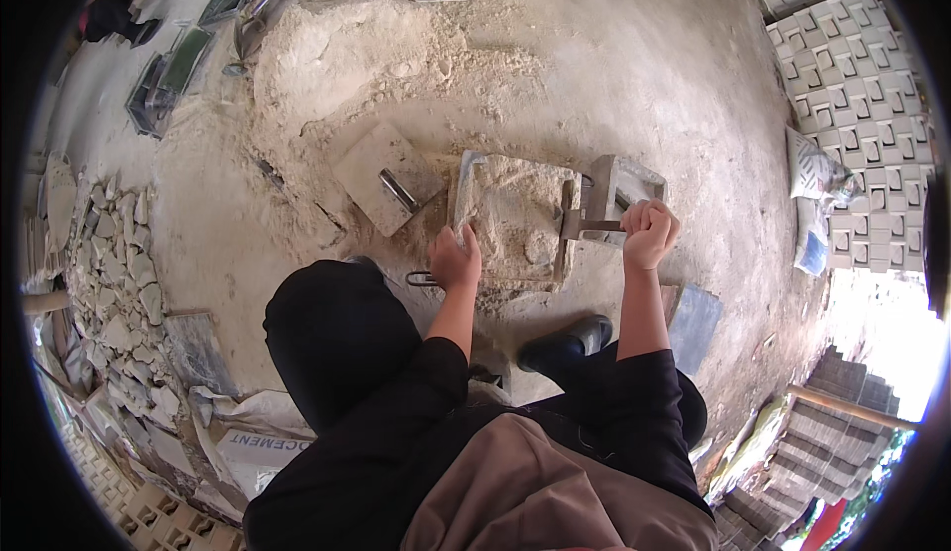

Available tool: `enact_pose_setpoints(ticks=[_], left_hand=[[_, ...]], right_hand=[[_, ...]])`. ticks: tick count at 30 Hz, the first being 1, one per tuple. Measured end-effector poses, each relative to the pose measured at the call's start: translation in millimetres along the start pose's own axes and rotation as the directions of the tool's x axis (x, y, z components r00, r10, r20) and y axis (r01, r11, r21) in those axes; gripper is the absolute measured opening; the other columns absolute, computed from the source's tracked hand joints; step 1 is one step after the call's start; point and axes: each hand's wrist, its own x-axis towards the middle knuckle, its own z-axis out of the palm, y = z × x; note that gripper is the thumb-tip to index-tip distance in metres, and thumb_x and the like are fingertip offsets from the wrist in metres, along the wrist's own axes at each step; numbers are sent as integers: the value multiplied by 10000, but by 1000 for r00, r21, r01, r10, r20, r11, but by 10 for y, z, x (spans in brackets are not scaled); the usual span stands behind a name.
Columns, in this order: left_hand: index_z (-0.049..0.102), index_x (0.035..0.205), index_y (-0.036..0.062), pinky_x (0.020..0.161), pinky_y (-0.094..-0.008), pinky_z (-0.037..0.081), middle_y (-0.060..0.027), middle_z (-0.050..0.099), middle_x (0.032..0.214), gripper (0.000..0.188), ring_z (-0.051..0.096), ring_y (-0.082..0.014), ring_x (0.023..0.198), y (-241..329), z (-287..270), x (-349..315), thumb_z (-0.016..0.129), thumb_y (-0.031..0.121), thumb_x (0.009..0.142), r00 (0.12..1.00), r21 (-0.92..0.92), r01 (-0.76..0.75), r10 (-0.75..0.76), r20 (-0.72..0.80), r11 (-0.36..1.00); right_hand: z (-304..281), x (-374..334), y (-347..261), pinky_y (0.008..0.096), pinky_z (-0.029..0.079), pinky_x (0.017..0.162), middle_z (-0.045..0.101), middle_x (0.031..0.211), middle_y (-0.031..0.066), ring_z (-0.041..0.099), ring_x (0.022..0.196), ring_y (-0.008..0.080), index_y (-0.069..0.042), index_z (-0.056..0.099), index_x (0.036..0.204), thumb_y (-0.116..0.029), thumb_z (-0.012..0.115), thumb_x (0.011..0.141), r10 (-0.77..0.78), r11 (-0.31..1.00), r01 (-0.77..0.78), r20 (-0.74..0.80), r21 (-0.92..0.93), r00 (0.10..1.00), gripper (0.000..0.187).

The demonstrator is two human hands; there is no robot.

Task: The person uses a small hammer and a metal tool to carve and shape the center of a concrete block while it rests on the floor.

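A square mould frame (464, 176) filled with pale, sandy mix (515, 204) lies on the floor in front of me. My left hand (457, 257) is closed on its near left side, the thumb up along the edge. In my right hand (650, 234) is the handle of a T-shaped scraper (586, 224). Its long blade lies along the frame's right side, over the mix. Just beyond that side sits a grey, open box-like mould (649, 182). A square plate with a metal bar handle (369, 169) rests left of the frame.
A heap of pale powder (342, 65) spreads ahead on the left. Broken rubble (114, 274) is piled at far left. Stacked pale blocks (852, 85) stand at right, with sacks (814, 179) beside them. A blue-grey sheet (696, 325) lies near my right forearm.
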Motion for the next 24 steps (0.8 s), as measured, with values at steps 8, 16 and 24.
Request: enact_pose_setpoints(ticks=[8, 16, 24], left_hand=[[537, 971, 20, 733, -453, 453, -160, 574, 937, 432, 519, -334, 936, -35, -23, -15, 410, 418, 857, 995, -26, 67, -65, 73, 997], [527, 893, 22, 730, -455, 444, -167, 575, 895, 401, 515, -337, 927, 7, -97, -12, 392, 399, 868, 983, -32, 120, -115, 140, 992], [529, 863, 24, 733, -459, 441, -167, 573, 900, 379, 511, -336, 930, 53, -73, 15, 412, 385, 862, 991, -47, 101, -96, 97, 994]], right_hand=[[-57, -296, -126, 270, 260, 384, 262, 438, 23, 229, 390, 116, -85, 254, 466, -88, 334, 693, 58, 997, -58, -1, -55, 998, 241], [-202, -714, -207, 259, 266, 375, 275, 428, 24, 241, 384, 100, -66, 251, 453, -58, 322, 663, 0, 1000, 2, -128, 14, 992, 222], [-156, -717, -171, 252, 244, 372, 267, 426, 19, 239, 384, 92, -59, 260, 453, -40, 323, 667, 3, 1000, 0, -103, 23, 995, 224]])
